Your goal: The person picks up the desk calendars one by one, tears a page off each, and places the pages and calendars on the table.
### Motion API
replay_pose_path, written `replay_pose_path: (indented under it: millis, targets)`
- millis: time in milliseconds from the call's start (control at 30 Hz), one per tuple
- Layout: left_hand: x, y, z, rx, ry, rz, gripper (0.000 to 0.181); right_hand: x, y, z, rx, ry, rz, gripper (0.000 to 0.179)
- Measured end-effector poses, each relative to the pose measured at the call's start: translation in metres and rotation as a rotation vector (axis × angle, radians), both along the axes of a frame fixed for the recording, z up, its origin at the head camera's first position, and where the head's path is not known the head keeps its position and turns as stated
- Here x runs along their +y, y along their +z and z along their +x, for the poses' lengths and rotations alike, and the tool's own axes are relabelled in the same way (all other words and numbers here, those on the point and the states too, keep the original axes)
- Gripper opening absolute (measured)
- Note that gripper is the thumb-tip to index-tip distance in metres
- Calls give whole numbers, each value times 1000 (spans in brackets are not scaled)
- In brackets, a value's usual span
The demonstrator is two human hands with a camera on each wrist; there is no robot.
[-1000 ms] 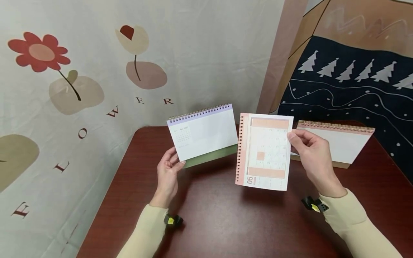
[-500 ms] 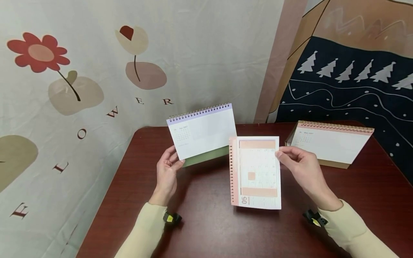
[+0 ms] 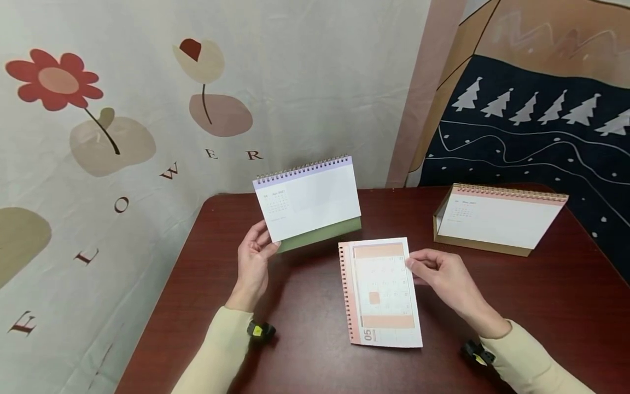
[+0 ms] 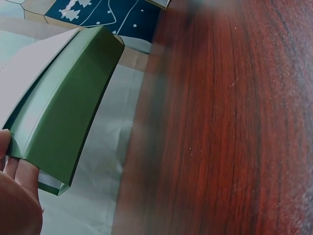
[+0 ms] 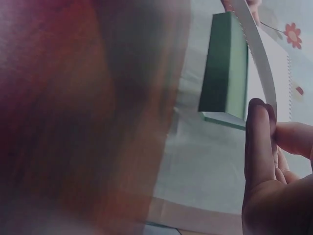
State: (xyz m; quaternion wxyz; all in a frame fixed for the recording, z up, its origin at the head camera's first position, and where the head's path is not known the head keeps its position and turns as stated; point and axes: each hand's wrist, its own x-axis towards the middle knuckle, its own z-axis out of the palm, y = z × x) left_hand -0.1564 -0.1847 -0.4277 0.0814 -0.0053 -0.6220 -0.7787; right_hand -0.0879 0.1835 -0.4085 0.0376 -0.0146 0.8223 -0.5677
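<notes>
My left hand (image 3: 253, 265) grips a desk calendar (image 3: 320, 202) by its lower left corner, thumb in front. The calendar has a purple top strip, a wire spiral and a green base; it is tilted, its right end higher. In the left wrist view the green calendar base (image 4: 73, 107) shows, with fingers (image 4: 27, 176) behind its corner. My right hand (image 3: 450, 282) pinches the right edge of pink-and-white calendar pages (image 3: 389, 282), marked 05, punched along their left side. Edge-on in the right wrist view, the calendar pages (image 5: 264, 68) look thin and curved, between thumb and fingers.
A second desk calendar (image 3: 507, 219), pink on top with a tan base, stands on the dark red table (image 3: 305, 350) at the back right. Behind it hang a pale flower-print cloth (image 3: 315, 82) and a dark tree-print cloth (image 3: 531, 142).
My right hand has brought the pages down and a little left, toward me, and they now slant. The standing calendar is uncovered. My left hand and its calendar have hardly moved.
</notes>
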Motion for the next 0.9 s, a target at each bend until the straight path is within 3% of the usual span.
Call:
replay_pose_path:
  millis: [267,567,900]
  targets:
    - [0,1,-3,-2,-21,-9,50,-4,-15,1,-80,44,17,20]
    - [-2,0,-6,2,-41,-10,50,-6,-31,1,-113,84,40,16]
    - [-4,-2,-6,-12,-27,-7,51,-9,-37,-1,-125,95,69,15]
